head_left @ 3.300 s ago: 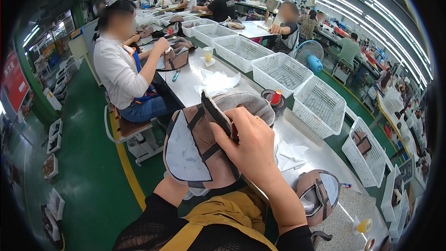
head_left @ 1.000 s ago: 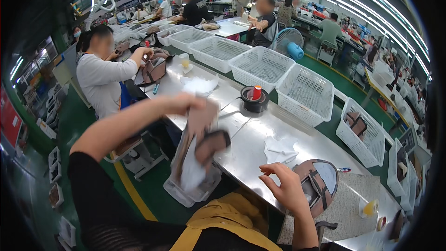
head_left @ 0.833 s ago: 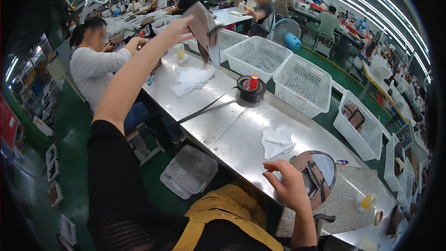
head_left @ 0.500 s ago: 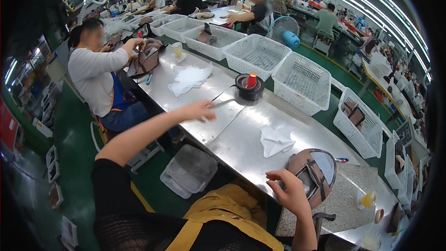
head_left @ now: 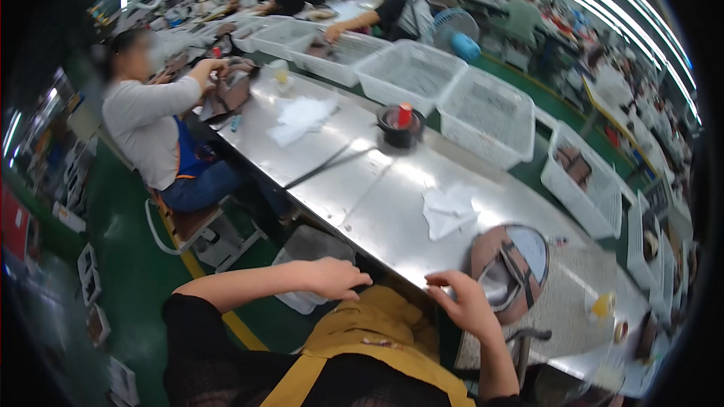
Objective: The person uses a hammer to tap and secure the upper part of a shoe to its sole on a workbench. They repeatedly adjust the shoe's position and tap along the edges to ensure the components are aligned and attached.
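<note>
My left hand (head_left: 339,279) is in front of my apron, off the table's near edge. Its fingers are slightly bent, with a gap at the thumb, and I see nothing in it. My right hand (head_left: 461,303) is at the table edge just left of a brown-pink bag (head_left: 494,245) with dark trim and a pale panel. Index finger and thumb are apart, with nothing visible between them. A black strap (head_left: 332,163) runs from beside the dark round roll (head_left: 400,136), topped by a red spool (head_left: 405,114), to the near edge.
White cloth pieces (head_left: 449,211) lie left of the bag, others (head_left: 302,118) farther left. White baskets (head_left: 486,117) line the far side. A co-worker (head_left: 147,117) sits at the left, handling a bag. A grey bin (head_left: 317,249) stands below the table edge.
My left hand has come from over the table by the strap back toward my apron. The strap now stretches to the near edge. My right hand has shifted only slightly.
</note>
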`<state>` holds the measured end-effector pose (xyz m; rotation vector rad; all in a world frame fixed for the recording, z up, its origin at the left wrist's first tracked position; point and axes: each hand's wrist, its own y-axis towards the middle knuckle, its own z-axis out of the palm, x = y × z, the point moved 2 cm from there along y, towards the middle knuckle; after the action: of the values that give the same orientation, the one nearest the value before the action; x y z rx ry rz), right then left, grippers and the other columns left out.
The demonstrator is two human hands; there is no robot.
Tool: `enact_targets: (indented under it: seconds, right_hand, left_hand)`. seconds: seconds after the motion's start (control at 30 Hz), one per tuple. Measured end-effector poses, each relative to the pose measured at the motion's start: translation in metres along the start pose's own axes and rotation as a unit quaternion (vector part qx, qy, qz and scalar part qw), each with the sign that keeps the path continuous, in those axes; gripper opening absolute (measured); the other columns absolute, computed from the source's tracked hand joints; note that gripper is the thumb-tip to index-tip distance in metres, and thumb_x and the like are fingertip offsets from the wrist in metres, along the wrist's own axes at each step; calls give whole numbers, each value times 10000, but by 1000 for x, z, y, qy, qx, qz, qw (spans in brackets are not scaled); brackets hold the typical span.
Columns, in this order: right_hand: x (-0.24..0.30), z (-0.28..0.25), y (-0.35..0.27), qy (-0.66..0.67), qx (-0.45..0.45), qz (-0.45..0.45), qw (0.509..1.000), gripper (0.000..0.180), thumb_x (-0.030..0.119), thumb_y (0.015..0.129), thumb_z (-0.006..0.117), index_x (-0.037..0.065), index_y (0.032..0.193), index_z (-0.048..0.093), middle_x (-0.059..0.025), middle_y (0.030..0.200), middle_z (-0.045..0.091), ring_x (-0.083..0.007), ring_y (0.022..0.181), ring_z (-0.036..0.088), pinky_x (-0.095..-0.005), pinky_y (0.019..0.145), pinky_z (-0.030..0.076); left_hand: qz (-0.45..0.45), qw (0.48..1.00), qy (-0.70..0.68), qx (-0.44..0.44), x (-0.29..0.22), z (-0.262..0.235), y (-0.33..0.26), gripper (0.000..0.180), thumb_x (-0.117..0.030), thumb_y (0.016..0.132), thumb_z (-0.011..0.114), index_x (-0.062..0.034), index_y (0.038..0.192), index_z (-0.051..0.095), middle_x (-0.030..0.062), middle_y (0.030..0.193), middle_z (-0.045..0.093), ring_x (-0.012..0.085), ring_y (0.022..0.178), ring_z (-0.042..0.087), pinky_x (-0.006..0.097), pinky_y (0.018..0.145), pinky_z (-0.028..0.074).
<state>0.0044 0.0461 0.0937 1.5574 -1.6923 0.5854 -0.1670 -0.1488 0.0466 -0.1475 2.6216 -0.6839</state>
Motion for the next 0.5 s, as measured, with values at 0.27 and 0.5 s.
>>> enact_targets:
  seconds: [0.27, 0.5]
  right_hand:
    - [-14, -18, -51, -5, -57, 46, 997, 196, 155, 843, 616, 45, 1004, 602, -100, 888, 622, -232, 796, 625, -318, 690, 483]
    - [-36, -68, -136, -36, -260, 178, 948, 188, 122, 839, 625, 10, 990, 604, -112, 898, 624, -242, 819, 616, -309, 737, 472]
  left_hand:
    - [89, 987, 44, -123, -52, -42, 44, 433, -248, 859, 575, -76, 1247, 489, 146, 1007, 603, 316, 967, 562, 395, 828, 466]
    - [202, 951, 50, -230, -96, -81, 91, 396, -194, 831, 618, -68, 1194, 518, 105, 1095, 584, 277, 1032, 537, 378, 860, 451]
